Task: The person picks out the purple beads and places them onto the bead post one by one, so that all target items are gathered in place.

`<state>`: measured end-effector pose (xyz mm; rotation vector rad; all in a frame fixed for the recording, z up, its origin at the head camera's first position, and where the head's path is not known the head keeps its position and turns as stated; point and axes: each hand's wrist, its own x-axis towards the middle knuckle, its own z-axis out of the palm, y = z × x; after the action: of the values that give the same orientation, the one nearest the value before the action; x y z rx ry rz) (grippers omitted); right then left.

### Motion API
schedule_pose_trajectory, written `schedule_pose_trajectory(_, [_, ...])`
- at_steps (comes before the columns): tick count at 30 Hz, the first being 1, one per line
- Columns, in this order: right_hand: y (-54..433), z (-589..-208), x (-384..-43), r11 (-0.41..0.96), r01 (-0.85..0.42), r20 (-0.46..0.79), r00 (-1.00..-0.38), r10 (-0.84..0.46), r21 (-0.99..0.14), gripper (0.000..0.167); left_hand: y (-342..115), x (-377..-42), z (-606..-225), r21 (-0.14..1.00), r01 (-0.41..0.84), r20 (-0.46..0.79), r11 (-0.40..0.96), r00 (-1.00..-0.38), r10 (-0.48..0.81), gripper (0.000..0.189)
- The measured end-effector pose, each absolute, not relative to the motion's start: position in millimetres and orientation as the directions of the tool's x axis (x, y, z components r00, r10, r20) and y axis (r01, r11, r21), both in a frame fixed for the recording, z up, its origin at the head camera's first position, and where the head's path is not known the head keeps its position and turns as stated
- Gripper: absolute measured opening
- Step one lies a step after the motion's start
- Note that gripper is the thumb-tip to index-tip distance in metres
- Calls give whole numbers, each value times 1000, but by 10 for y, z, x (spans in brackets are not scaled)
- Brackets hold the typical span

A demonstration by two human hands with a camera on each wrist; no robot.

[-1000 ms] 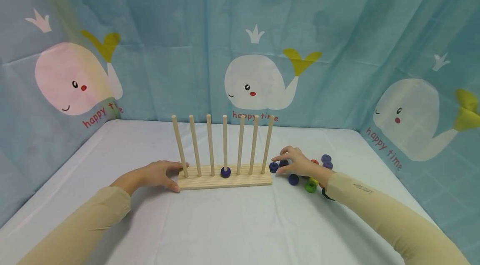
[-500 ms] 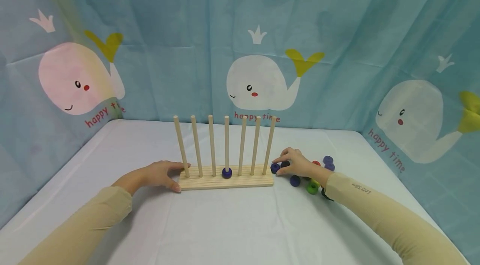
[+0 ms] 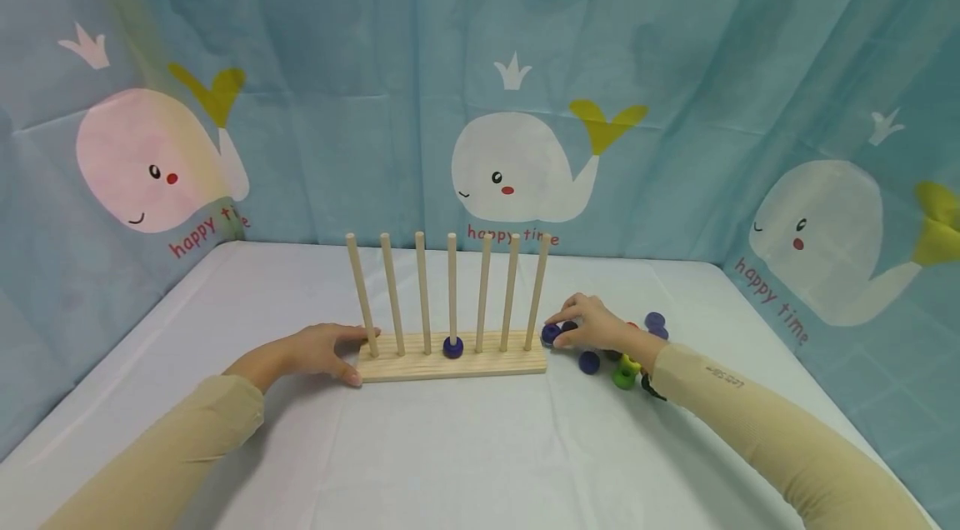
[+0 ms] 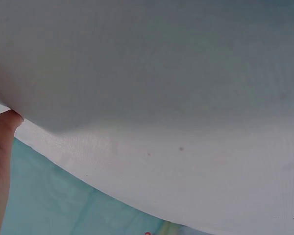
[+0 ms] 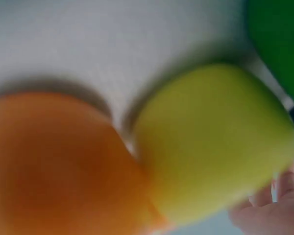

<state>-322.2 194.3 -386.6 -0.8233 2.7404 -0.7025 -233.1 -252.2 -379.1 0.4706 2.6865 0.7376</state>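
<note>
A wooden peg rack (image 3: pixel 450 365), its row of upright pegs standing on a flat base, lies in the middle of the table. On its middle peg, down at the base, sits a dark purple bead (image 3: pixel 453 347). My left hand (image 3: pixel 318 353) holds the rack's left end, thumb at the front corner and a finger behind the first peg. Just past the right end, my right hand (image 3: pixel 597 326) pinches a dark blue bead (image 3: pixel 551 335) between thumb and index finger, low at the table. A black bead (image 3: pixel 570 327) shows partly behind these fingers.
Under and around the right forearm lie more beads: a blue one (image 3: pixel 588 362), a green one (image 3: pixel 624 378), a yellow one (image 3: pixel 630 363) and a purple one (image 3: pixel 655 320). An orange bead (image 5: pixel 63 166) fills the right wrist view's left side. A whale-print curtain (image 3: pixel 360 138) hangs behind.
My right thumb and index finger have come in on the dark blue bead from either side. My left hand keeps its place at the rack; the head view shifts slightly.
</note>
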Motion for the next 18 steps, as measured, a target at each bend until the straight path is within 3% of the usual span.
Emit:
schedule_pose_trajectory(10, [2029, -3684, -3208, 748, -340, -132, -860, -492, -570, 39, -2526, -2326, -3800, 536, 211, -223, 818, -899, 378, 84])
schedule_pose_trajectory(18, [2107, -3557, -3141, 710, -362, -82, -858, -508, -604, 37, -2535, -2333, -3794, 536, 211, -225, 817, -897, 380, 83])
